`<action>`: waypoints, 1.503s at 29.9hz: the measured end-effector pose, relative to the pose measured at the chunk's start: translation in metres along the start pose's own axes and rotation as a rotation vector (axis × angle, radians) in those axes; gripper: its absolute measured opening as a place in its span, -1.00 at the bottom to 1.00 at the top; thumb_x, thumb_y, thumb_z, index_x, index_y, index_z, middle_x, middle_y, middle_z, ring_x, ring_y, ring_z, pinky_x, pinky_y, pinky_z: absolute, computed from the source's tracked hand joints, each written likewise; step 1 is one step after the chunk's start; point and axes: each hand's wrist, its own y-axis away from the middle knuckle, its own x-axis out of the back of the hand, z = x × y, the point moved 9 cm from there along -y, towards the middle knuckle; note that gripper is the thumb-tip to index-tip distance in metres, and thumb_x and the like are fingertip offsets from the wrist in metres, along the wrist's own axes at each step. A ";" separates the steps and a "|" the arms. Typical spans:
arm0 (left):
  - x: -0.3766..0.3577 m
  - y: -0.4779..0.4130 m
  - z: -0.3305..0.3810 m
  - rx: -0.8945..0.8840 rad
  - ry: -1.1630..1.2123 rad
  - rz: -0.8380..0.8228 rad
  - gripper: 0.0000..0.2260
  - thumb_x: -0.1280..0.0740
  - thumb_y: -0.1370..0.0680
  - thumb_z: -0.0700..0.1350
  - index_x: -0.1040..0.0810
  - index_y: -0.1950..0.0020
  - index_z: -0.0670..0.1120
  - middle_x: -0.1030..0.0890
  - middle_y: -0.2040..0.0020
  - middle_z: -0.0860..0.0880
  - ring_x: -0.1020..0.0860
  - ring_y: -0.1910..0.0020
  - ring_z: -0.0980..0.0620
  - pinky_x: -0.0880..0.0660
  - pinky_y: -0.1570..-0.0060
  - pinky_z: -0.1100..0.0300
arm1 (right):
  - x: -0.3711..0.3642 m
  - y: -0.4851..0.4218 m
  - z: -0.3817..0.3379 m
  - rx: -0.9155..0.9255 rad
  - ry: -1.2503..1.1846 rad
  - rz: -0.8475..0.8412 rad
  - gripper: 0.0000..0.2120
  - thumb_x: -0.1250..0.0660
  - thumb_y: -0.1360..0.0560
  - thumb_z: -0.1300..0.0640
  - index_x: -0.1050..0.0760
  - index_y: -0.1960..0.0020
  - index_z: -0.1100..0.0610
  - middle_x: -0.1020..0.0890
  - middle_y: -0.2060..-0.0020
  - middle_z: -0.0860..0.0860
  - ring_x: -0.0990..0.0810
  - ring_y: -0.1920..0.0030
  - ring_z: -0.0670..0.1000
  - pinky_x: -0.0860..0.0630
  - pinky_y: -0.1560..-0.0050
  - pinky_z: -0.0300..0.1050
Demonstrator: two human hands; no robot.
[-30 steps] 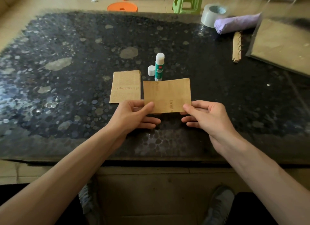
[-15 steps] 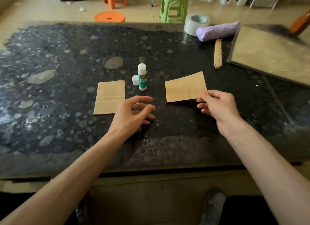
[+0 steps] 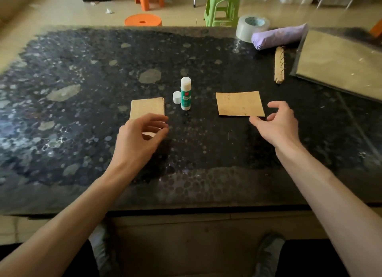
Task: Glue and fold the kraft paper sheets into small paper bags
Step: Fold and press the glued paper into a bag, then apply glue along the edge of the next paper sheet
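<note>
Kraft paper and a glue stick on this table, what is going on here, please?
A person is making small paper bags by hand. One kraft piece lies flat on the dark table, right of the upright, uncapped glue stick and its cap. The open right hand hovers at its near corner. The left hand curls over the stack of kraft sheets; whether it grips one I cannot tell.

The person is wearing black trousers [image 3: 310, 258] and grey trainers, the left shoe [image 3: 101, 247] and right shoe [image 3: 268, 254] peeking in at the bottom, and is showing bare forearms, uncovered from left hand [image 3: 142, 134] and right hand [image 3: 277, 123] back to the frame's edge.
</note>
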 end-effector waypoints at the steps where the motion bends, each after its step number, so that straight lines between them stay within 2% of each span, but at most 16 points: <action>1: 0.008 0.000 -0.002 -0.022 -0.121 0.020 -0.73 -0.49 -0.54 -0.11 -0.66 -0.24 0.03 -0.71 -0.05 0.11 -0.67 0.00 0.13 -0.63 -0.07 0.06 | 0.000 0.003 -0.002 0.019 0.006 -0.001 -0.41 -0.52 -0.54 0.06 -0.36 -0.49 0.00 -0.51 -0.09 -0.01 -0.53 -0.16 0.02 -0.48 -0.13 -0.06; 4: 0.020 0.003 -0.013 -0.061 -0.452 0.018 -0.58 -0.50 -0.53 -0.05 -0.58 -0.39 0.04 -0.63 -0.30 0.00 -0.59 -0.26 -0.06 -0.50 -0.26 -0.07 | -0.006 0.013 -0.008 0.096 0.011 -0.020 -0.50 -0.50 -0.56 0.09 -0.42 -0.44 -0.01 -0.54 -0.04 -0.04 -0.55 -0.11 0.00 -0.48 -0.10 -0.09; 7: 0.022 0.009 -0.019 -0.095 -0.566 -0.018 -0.57 -0.48 -0.55 -0.01 -0.57 -0.41 0.02 -0.60 -0.35 -0.02 -0.56 -0.30 -0.10 -0.48 -0.28 -0.11 | -0.014 0.022 -0.011 0.143 0.015 -0.041 -0.58 -0.47 -0.58 0.10 -0.46 -0.40 -0.02 -0.54 0.00 -0.07 -0.56 -0.08 -0.02 -0.50 -0.10 -0.10; 14: 0.031 0.013 -0.012 -0.216 -0.617 0.051 -0.81 -0.40 -0.61 -0.01 -0.72 -0.18 0.01 -0.69 -0.21 0.02 -0.64 -0.15 -0.04 -0.51 -0.24 -0.08 | -0.023 0.031 -0.015 0.196 0.012 -0.098 -0.69 -0.45 -0.59 0.13 -0.53 -0.29 -0.06 -0.60 -0.07 -0.04 -0.66 -0.07 0.03 -0.60 -0.06 -0.06; 17: 0.031 0.013 -0.008 -0.276 -0.651 0.083 -0.86 -0.39 -0.63 -0.10 -0.74 -0.11 -0.06 -0.73 -0.09 -0.04 -0.68 -0.01 -0.09 -0.56 -0.13 -0.07 | -0.030 0.039 -0.018 0.228 0.015 -0.131 -0.73 -0.45 -0.59 0.13 -0.55 -0.25 -0.07 -0.60 -0.03 -0.06 -0.67 -0.02 0.01 -0.61 -0.06 -0.05; 21: 0.031 0.011 -0.008 -0.266 -0.688 0.100 -0.82 -0.31 -0.66 -0.07 -0.69 -0.05 -0.10 -0.72 0.06 -0.04 -0.67 0.14 -0.10 -0.62 0.09 -0.08 | -0.036 0.052 -0.022 0.263 0.022 -0.176 -0.76 -0.44 -0.59 0.15 -0.57 -0.22 -0.08 -0.60 -0.01 -0.08 -0.68 0.12 -0.06 -0.56 0.11 -0.19; 24: 0.032 0.014 0.003 -0.284 -0.660 0.130 -0.85 -0.34 -0.65 -0.07 -0.68 -0.06 -0.09 -0.71 0.07 -0.01 -0.66 0.17 -0.08 -0.59 0.16 -0.02 | -0.044 0.073 -0.031 0.325 -0.005 -0.227 -0.79 -0.44 -0.59 0.14 -0.61 -0.19 -0.08 -0.63 0.00 -0.12 -0.69 0.14 -0.08 -0.63 0.11 -0.19; 26: 0.027 0.024 0.020 -0.354 -0.645 0.140 -0.88 -0.37 -0.63 -0.09 -0.68 -0.08 -0.08 -0.71 0.03 -0.01 -0.67 0.15 -0.06 -0.57 0.19 0.02 | -0.055 0.094 -0.037 0.358 -0.091 -0.327 -0.85 -0.44 -0.60 0.08 -0.64 -0.15 -0.08 -0.68 0.07 -0.13 -0.71 0.17 -0.11 -0.63 0.15 -0.23; 28: 0.011 0.035 0.038 -0.450 -0.620 0.091 -0.88 -0.38 -0.62 -0.10 -0.68 -0.09 -0.08 -0.71 0.00 0.00 -0.67 0.12 -0.01 -0.61 0.21 0.03 | -0.071 0.116 -0.042 0.296 -0.237 -0.498 -0.89 -0.41 -0.61 -0.03 -0.67 -0.10 -0.06 -0.74 0.13 -0.08 -0.73 0.17 -0.10 -0.59 0.19 -0.23; 31: -0.014 0.043 0.045 -0.482 -0.534 0.008 -0.88 -0.40 -0.60 -0.12 -0.68 -0.10 -0.08 -0.69 0.02 0.01 -0.66 0.19 0.01 -0.62 0.26 0.02 | -0.090 0.137 -0.044 0.153 -0.351 -0.673 -0.77 -0.34 -0.61 -0.19 -0.65 -0.07 -0.08 -0.77 0.11 -0.04 -0.77 0.12 -0.04 -0.65 0.13 -0.07; 34: -0.030 0.044 0.040 -0.444 -0.394 -0.070 -0.84 -0.39 -0.60 -0.10 -0.67 -0.15 -0.05 -0.68 0.02 0.06 -0.63 0.22 0.07 -0.61 0.23 0.01 | -0.091 0.137 -0.041 0.076 -0.393 -0.667 -0.66 -0.34 -0.59 -0.24 -0.68 -0.11 -0.01 -0.77 0.09 -0.04 -0.77 0.11 -0.03 -0.70 0.08 -0.05; 36: -0.040 0.046 0.037 -0.388 -0.297 -0.140 -0.78 -0.37 -0.61 -0.03 -0.66 -0.23 0.01 -0.67 -0.04 0.13 -0.63 0.18 0.17 -0.62 0.13 0.09 | -0.089 0.134 -0.037 0.058 -0.405 -0.646 -0.66 -0.38 -0.58 -0.22 -0.69 -0.13 0.01 -0.77 0.10 -0.05 -0.77 0.11 -0.04 -0.70 0.11 -0.08; 40: -0.053 0.049 0.035 -0.265 -0.098 -0.271 -0.68 -0.30 -0.63 0.10 -0.59 -0.36 0.08 -0.67 -0.12 0.19 -0.64 0.03 0.28 -0.62 0.06 0.27 | -0.083 0.121 -0.029 0.085 -0.321 -0.565 -0.79 -0.42 -0.62 0.07 -0.64 -0.24 -0.04 -0.76 0.08 -0.10 -0.73 0.11 -0.17 -0.60 0.24 -0.29; 42: -0.053 0.046 0.035 -0.227 -0.026 -0.278 -0.69 -0.29 -0.65 0.06 -0.57 -0.38 0.09 -0.67 -0.12 0.19 -0.64 -0.01 0.29 -0.62 0.04 0.26 | -0.080 0.113 -0.026 0.105 -0.260 -0.520 -0.77 -0.42 -0.61 0.16 -0.65 -0.23 -0.06 -0.75 0.07 -0.12 -0.72 0.15 -0.15 -0.57 0.28 -0.33; 44: -0.048 0.043 0.033 -0.228 -0.038 -0.255 -0.71 -0.30 -0.65 0.00 -0.56 -0.37 0.10 -0.67 -0.12 0.19 -0.64 -0.02 0.26 -0.63 0.03 0.23 | -0.077 0.106 -0.025 0.129 -0.211 -0.490 -0.77 -0.41 -0.61 0.18 -0.65 -0.19 -0.08 -0.73 0.05 -0.13 -0.72 0.10 -0.12 -0.57 0.26 -0.31; 45: -0.045 0.041 0.033 -0.273 -0.136 -0.221 -0.72 -0.29 -0.64 0.00 -0.57 -0.35 0.10 -0.66 -0.14 0.18 -0.64 -0.03 0.23 -0.62 0.00 0.21 | -0.075 0.103 -0.025 0.145 -0.192 -0.477 -0.78 -0.42 -0.60 0.18 -0.65 -0.17 -0.10 -0.72 0.01 -0.13 -0.70 0.02 -0.12 -0.59 0.21 -0.28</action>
